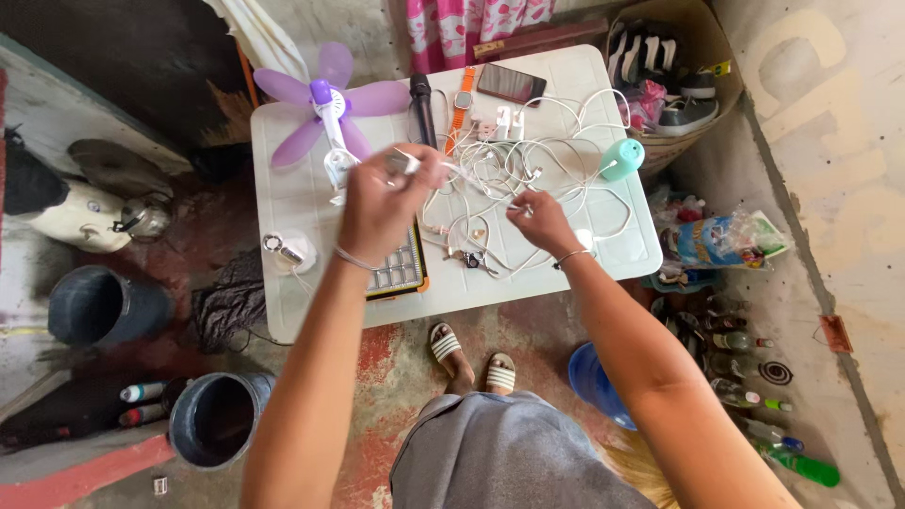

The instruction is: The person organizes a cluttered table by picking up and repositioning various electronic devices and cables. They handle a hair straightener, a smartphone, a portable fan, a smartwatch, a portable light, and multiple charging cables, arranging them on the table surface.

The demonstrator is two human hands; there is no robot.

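My left hand [386, 200] is raised over the white plastic table [306, 203], fingers closed on a white cable with a small plug at its end. My right hand [539, 219] pinches another part of the tangled white cables [528, 165] that spread over the middle of the table. Under my left hand lies a flat panel with an orange edge [401, 273]. A small bunch of keys [471, 258] lies between my hands.
On the table: a purple fan [325, 108], a black microphone [421, 106], an orange-strapped watch [461, 104], a phone [510, 84], white chargers [504, 123], a teal bottle [621, 158]. Dark buckets [215, 417] stand left, several bottles [745, 377] right, a shoe box [665, 71] behind.
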